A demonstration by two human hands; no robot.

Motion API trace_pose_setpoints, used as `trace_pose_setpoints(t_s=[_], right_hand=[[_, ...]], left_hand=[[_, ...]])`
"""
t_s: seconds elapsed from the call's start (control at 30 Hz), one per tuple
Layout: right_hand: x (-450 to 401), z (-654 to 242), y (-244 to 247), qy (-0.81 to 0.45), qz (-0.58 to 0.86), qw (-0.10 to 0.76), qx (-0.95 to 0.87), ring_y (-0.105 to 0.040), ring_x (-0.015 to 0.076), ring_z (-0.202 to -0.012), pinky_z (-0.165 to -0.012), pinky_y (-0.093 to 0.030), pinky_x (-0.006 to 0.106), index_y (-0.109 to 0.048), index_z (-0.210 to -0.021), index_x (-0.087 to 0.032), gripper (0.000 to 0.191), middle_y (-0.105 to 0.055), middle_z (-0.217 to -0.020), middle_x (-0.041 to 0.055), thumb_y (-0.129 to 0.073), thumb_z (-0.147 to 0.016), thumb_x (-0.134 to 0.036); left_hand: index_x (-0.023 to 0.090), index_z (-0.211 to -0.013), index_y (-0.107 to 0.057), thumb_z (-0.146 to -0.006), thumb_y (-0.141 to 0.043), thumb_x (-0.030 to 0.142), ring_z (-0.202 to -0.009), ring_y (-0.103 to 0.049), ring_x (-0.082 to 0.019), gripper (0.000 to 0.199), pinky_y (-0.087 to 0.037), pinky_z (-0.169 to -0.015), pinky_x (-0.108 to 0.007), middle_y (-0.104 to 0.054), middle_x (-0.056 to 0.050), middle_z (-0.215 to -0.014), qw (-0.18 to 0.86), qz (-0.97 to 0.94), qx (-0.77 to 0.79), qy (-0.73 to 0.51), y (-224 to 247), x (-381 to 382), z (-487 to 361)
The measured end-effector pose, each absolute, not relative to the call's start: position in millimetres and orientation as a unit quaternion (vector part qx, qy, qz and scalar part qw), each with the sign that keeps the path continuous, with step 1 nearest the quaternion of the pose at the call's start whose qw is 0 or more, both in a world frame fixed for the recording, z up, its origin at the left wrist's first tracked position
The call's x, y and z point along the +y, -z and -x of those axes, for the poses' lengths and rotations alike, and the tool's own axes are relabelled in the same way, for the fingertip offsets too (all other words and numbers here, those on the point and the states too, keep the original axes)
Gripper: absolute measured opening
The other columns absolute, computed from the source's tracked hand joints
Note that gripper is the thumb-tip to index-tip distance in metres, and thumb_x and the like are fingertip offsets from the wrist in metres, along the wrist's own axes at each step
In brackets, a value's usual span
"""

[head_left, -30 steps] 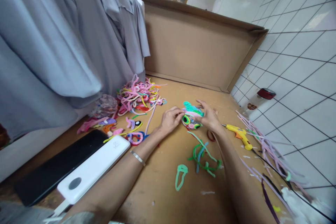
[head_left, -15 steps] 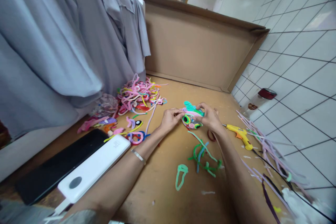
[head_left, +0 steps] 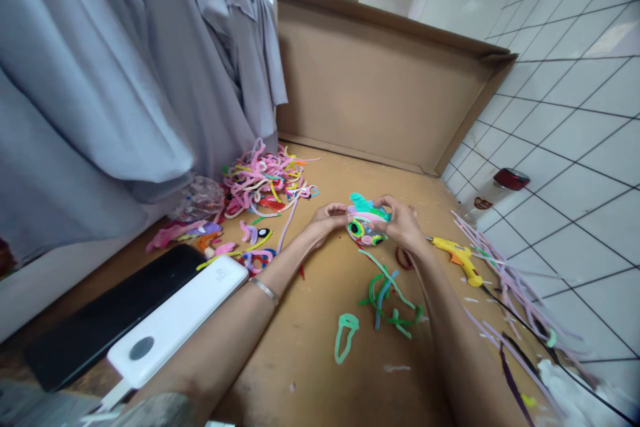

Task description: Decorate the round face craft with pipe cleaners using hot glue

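Observation:
Both hands are at a small pipe-cleaner figure with a teal-green top, a pink band and round yellow-green and black eye-like rings. My right hand grips its right side between thumb and fingers. On the other side, my left hand has its thumb and fingers closed at the figure's left edge. Part of the figure is hidden behind the fingers. Just below lie green and blue pipe cleaners and a looped mint-green pipe-cleaner piece.
A yellow glue gun with a black cord lies to the right, beside lilac pipe cleaners. A pink pipe-cleaner heap is at back left. Nearer are a white power bank and a black slab. Cardboard stands behind.
My left hand has shifted slightly, with its fingers arched more at the figure's left edge. The figure and my right hand stay nearly in place.

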State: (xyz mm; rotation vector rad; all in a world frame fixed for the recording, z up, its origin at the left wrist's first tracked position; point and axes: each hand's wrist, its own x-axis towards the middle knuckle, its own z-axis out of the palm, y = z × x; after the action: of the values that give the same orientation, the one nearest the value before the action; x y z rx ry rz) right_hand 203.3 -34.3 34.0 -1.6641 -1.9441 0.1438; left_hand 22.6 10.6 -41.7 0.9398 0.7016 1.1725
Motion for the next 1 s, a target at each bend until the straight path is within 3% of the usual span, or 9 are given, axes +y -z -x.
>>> trace_pose_setpoints(t_s=[0.13, 0.33, 0.7, 1.0], right_hand=[[-35, -204, -35, -0.058, 0.627, 0.283, -0.724, -0.066, 0.0289, -0.099, -0.104, -0.027, 0.059, -0.065, -0.092, -0.026, 0.026, -0.073, -0.1, 0.0016, -0.07, -0.066, -0.029], [-36, -204, -38, -0.057, 0.629, 0.28, -0.723, -0.067, 0.0273, -0.094, -0.104, -0.031, 0.055, -0.068, -0.089, -0.025, 0.023, -0.074, -0.095, 0.0004, -0.069, -0.067, -0.027], [-33, -206, -34, -0.059, 0.634, 0.287, -0.715, -0.065, 0.03, -0.1, -0.105, -0.026, 0.061, -0.068, -0.093, -0.027, 0.025, -0.074, -0.099, 0.0016, -0.07, -0.068, -0.03], [-36, -203, -33, -0.02, 0.601, 0.285, -0.746, -0.061, 0.0309, -0.111, -0.107, -0.017, 0.067, -0.065, -0.084, -0.025, 0.008, -0.073, -0.105, 0.0052, -0.06, -0.079, -0.029]], left_hand=[[0.014, -0.101, -0.068, -0.042, -0.094, 0.031, -0.09, -0.066, -0.018, 0.067, -0.05, -0.088, -0.034, -0.07, -0.011, -0.106, 0.735, -0.395, 0.259, -0.486, 41, 9, -24], [0.02, -0.109, -0.068, -0.054, -0.089, 0.039, -0.084, -0.067, -0.016, 0.063, -0.051, -0.08, -0.03, -0.072, -0.008, -0.105, 0.741, -0.434, 0.284, -0.426, 39, 7, -22], [0.017, -0.093, -0.071, -0.053, -0.086, 0.029, -0.083, -0.067, -0.016, 0.044, -0.051, -0.08, -0.027, -0.074, -0.005, -0.094, 0.73, -0.38, 0.302, -0.481, 34, 3, -35], [0.017, -0.088, -0.065, -0.055, -0.084, 0.03, -0.079, -0.064, -0.014, 0.04, -0.05, -0.082, -0.029, -0.07, -0.002, -0.085, 0.723, -0.369, 0.307, -0.497, 36, 6, -37]])
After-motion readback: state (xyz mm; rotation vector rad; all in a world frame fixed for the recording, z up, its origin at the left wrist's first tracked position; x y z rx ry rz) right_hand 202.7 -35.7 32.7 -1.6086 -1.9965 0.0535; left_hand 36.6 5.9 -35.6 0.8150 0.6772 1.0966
